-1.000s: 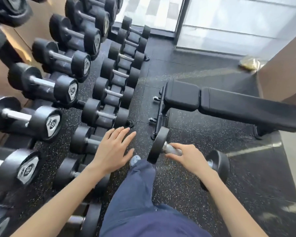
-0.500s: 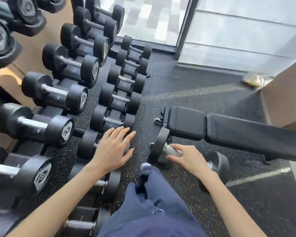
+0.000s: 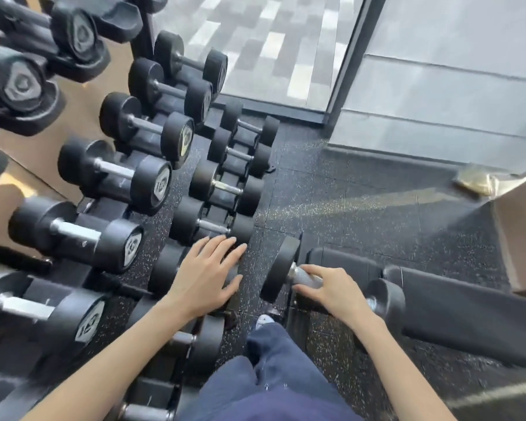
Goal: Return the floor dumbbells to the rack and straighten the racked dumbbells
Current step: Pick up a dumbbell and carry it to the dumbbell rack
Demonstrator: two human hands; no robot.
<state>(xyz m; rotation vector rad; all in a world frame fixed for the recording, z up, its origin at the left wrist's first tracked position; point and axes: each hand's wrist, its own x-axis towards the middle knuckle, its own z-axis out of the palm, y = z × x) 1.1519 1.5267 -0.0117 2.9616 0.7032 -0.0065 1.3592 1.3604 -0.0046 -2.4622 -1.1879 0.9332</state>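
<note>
Daylight enters through the glass wall (image 3: 286, 50) ahead, laying a pale streak across the speckled floor (image 3: 362, 205). Wide-angle bending curves the edges; the upper-left dumbbells (image 3: 22, 83) smear with motion blur.

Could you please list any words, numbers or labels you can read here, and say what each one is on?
"12" on the end cap of the nearest middle-tier dumbbell.
The next cap seems to read "12", but it is blurred.
Every other cap plate is too blurred to read.

Black dumbbell (image 3: 331, 287) off the rack (image 3: 82, 268)
Round heads, steel handle, lying crosswise just beside the rack's lowest row of dumbbells (image 3: 216, 189).
</note>
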